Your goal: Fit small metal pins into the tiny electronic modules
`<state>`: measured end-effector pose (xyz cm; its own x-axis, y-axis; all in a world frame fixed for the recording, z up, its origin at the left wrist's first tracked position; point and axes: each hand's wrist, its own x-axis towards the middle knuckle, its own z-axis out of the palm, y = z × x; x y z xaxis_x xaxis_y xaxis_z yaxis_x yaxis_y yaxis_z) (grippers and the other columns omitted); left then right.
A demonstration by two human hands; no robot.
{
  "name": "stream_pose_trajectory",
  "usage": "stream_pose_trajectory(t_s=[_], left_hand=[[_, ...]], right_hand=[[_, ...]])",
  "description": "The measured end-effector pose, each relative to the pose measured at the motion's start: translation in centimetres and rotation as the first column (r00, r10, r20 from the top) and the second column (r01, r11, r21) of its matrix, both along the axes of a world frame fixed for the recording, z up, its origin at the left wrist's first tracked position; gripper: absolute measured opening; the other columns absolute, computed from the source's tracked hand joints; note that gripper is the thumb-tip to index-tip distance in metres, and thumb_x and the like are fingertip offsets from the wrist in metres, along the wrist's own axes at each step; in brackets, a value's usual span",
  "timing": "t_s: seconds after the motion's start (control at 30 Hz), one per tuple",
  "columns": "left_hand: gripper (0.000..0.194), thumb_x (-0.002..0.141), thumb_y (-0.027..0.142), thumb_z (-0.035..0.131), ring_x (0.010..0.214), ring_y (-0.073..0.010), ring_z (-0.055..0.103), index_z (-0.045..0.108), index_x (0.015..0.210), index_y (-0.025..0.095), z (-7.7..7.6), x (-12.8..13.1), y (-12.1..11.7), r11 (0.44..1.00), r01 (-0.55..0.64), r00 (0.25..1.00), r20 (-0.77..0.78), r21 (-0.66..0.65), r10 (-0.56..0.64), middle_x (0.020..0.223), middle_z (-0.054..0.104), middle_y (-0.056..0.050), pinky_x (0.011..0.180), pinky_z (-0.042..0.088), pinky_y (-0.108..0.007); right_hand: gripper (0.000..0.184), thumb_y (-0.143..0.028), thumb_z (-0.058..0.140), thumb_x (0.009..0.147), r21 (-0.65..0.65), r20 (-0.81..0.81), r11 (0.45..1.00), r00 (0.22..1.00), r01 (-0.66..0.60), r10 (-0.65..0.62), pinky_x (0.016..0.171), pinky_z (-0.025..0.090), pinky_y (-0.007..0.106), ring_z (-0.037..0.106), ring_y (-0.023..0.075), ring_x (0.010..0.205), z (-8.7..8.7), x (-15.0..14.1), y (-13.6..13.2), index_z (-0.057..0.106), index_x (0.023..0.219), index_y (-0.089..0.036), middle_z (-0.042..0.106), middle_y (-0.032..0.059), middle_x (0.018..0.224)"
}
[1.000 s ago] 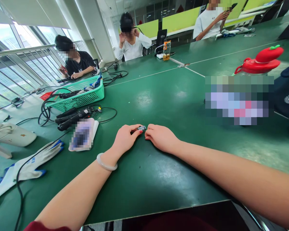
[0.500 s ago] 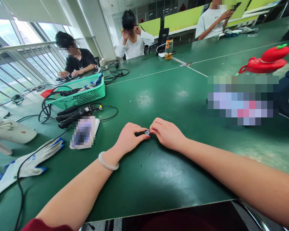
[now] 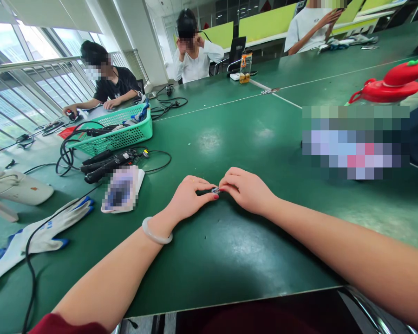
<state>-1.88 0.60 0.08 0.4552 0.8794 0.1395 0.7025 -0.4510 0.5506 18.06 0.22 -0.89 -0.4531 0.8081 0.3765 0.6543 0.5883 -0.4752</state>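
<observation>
Thumb and fingers of my left hand (image 3: 185,198) pinch a small silvery-blue piece (image 3: 215,190) just above the green table (image 3: 251,250). It is too small for me to make out its kind. My right hand (image 3: 246,191) meets it from the other side, its fingertips closed together against the piece. Whether those fingertips grip it or only touch it is hard to see. A pale bangle (image 3: 156,233) circles my left wrist.
Left of my hands lie a blurred packet (image 3: 121,190), black cabled tools (image 3: 107,164) and a white-and-blue glove (image 3: 52,227). Behind them stands a green basket (image 3: 125,134). A red-lidded bottle (image 3: 386,90) is at right. Several people sit across the table.
My right hand's fingers have shifted slightly at the small piece, and its knuckles sit a little higher. At the far left, a co-worker's hand has moved outward with a dark object.
</observation>
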Motion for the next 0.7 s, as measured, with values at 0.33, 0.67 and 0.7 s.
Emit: stream_pose_trajectory(t_s=[0.33,0.67,0.7], left_hand=[[0.027,0.080,0.044,0.060,0.101,-0.0213,0.055,0.072,0.102,0.033,-0.1,-0.2,0.3,0.999,-0.026,0.998,-0.061,0.033,0.028,0.099,0.073,0.001,0.093,0.041,-0.037],[0.026,0.080,0.043,0.060,0.102,-0.0211,0.055,0.072,0.102,0.034,0.0,-0.1,0.1,0.999,-0.037,0.998,-0.051,0.009,0.037,0.099,0.072,0.002,0.094,0.041,-0.038],[0.026,0.080,0.043,0.060,0.103,-0.0211,0.055,0.072,0.102,0.034,0.1,-0.1,0.1,1.000,-0.031,0.998,-0.052,0.006,0.031,0.099,0.072,0.002,0.094,0.041,-0.038]], right_hand=[[0.031,-0.051,0.065,0.075,-0.251,0.243,0.959,0.968,0.128,-0.066,0.055,0.037,0.026,0.054,0.0147,0.066,0.1,2.3,1.2,0.061,0.075,-0.021,0.062,0.0008,0.077],[0.020,-0.031,0.057,0.084,-0.275,0.235,0.954,0.970,0.123,-0.057,0.060,0.040,0.026,0.056,0.0148,0.069,0.1,1.8,0.9,0.062,0.067,-0.020,0.064,0.0013,0.076],[0.020,-0.031,0.057,0.083,-0.269,0.230,0.954,0.970,0.136,-0.074,0.060,0.040,0.026,0.056,0.0147,0.068,0.1,1.9,0.9,0.062,0.067,-0.020,0.064,0.0013,0.076]])
